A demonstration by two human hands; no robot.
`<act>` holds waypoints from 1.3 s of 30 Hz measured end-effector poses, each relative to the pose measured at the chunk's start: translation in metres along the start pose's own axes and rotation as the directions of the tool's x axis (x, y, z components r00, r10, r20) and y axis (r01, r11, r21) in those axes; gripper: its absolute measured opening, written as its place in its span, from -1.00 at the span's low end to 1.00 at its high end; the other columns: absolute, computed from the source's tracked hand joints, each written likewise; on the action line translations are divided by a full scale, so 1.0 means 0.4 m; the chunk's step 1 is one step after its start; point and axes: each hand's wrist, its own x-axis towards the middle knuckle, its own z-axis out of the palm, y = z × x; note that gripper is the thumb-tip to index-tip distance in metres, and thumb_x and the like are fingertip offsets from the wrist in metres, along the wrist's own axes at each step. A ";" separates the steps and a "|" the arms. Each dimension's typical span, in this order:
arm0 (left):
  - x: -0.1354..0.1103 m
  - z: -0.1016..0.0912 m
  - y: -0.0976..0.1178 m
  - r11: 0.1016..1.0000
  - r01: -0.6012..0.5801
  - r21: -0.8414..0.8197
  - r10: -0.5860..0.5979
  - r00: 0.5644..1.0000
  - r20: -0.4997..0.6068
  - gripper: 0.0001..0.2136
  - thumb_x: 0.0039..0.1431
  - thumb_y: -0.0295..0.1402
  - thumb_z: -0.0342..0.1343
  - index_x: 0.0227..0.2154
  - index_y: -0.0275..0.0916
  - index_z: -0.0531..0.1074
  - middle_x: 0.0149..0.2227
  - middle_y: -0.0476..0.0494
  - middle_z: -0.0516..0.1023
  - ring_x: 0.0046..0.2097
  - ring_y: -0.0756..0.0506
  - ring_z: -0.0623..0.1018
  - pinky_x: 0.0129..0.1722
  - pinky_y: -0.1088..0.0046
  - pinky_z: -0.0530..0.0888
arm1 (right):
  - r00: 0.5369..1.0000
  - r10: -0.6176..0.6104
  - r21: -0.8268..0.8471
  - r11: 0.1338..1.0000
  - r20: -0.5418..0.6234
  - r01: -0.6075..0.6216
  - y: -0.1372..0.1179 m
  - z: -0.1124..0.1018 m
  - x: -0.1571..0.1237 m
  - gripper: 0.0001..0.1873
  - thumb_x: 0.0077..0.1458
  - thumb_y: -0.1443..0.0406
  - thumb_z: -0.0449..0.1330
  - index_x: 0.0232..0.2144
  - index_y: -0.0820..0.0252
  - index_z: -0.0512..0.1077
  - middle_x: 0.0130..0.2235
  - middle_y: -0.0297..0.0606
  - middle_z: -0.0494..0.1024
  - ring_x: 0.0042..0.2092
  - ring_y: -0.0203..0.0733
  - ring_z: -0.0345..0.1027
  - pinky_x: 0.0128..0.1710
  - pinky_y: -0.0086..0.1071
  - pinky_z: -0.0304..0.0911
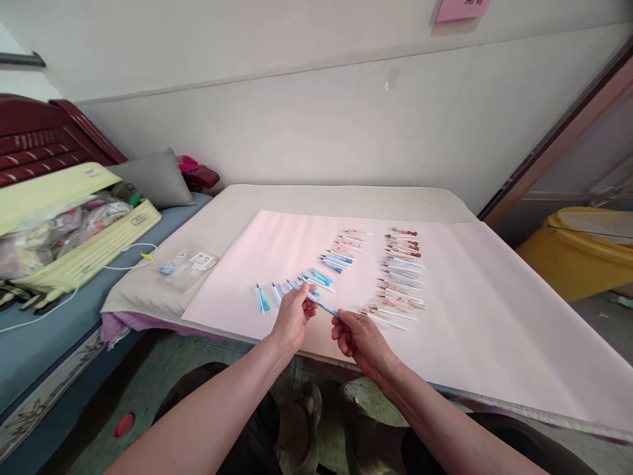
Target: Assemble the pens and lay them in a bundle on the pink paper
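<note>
My left hand [293, 315] and my right hand [359, 338] are both closed on one thin pen with a blue barrel [324, 305], each gripping one end, just above the near edge of a pink sheet [475, 310]. Beyond the hands, several pens lie on the sheet in rows: blue and white ones [316, 277] near my left hand, pink ones [349, 243] further back, and brown and pink ones [401, 267] to the right.
The pink sheet covers a beige-clothed table [341, 194] against a white wall. Small clear packets [190, 264] lie at the table's left. A bed at left carries a yellow-green case [74, 227] and a grey pillow [148, 178]. A yellow bin [578, 251] stands at right.
</note>
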 end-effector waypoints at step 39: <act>0.012 -0.007 0.013 0.992 0.114 0.059 -0.108 0.989 -0.103 -0.78 -0.11 -0.28 0.25 -0.44 -0.27 0.37 -0.41 -0.07 0.46 -0.42 0.07 0.44 -0.43 0.59 0.36 | 0.904 -0.427 -0.716 0.623 0.027 0.315 0.015 0.001 0.014 -0.67 0.15 0.12 -0.08 -0.57 0.14 0.20 -0.67 -0.46 0.16 -0.59 -0.34 0.02 -0.59 -0.45 -0.08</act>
